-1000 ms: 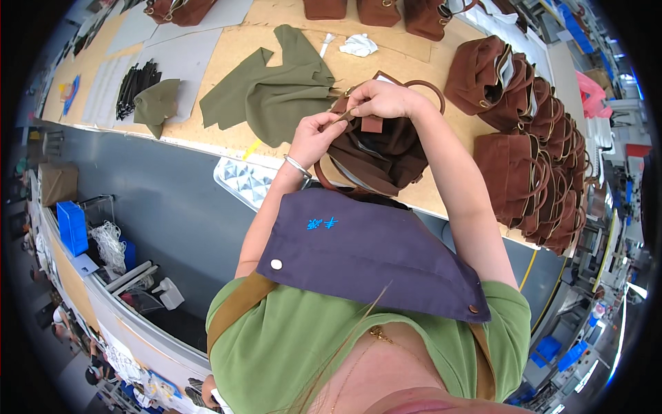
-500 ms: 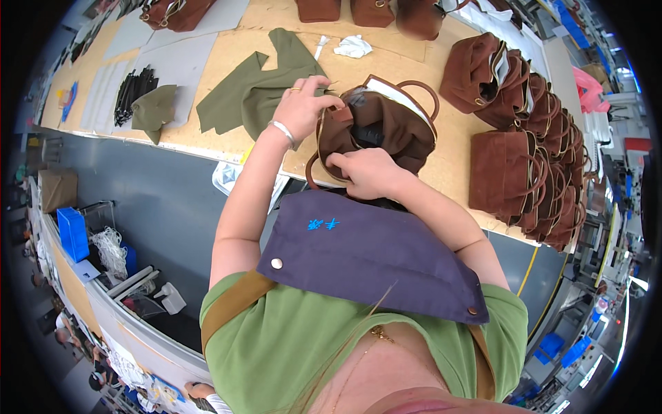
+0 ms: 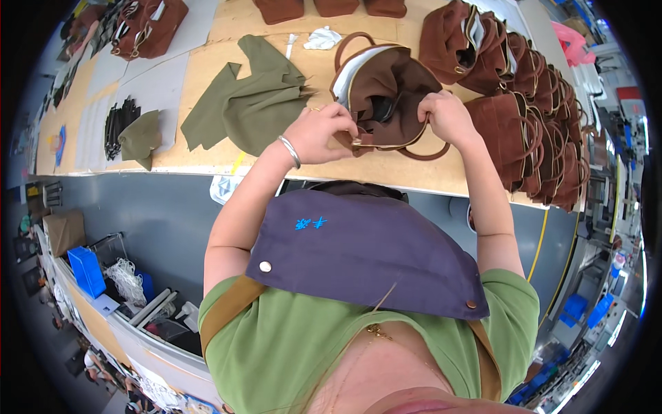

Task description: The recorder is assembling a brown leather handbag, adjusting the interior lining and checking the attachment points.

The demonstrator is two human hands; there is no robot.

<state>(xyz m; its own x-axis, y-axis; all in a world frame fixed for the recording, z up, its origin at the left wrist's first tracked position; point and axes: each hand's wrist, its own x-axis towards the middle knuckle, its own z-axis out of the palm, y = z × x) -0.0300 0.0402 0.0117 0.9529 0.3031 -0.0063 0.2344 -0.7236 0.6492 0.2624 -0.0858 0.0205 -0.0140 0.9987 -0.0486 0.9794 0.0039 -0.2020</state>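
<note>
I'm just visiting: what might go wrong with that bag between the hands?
The open bag lies near the table's near edge, so a hard tug might pull it off. The right hand, on its rim, is close to the bunched bags and could knock them. The green cloth lies beside the left hand and might get dragged.

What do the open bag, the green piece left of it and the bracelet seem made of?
Open bag: inside probably matte brown fabric, given its soft folds; handles smooth and faintly shiny, perhaps leather.
Green piece: likely dull cloth, limply rumpled.
Bracelet: apparently polished metal, silvery with bright highlights.
</note>
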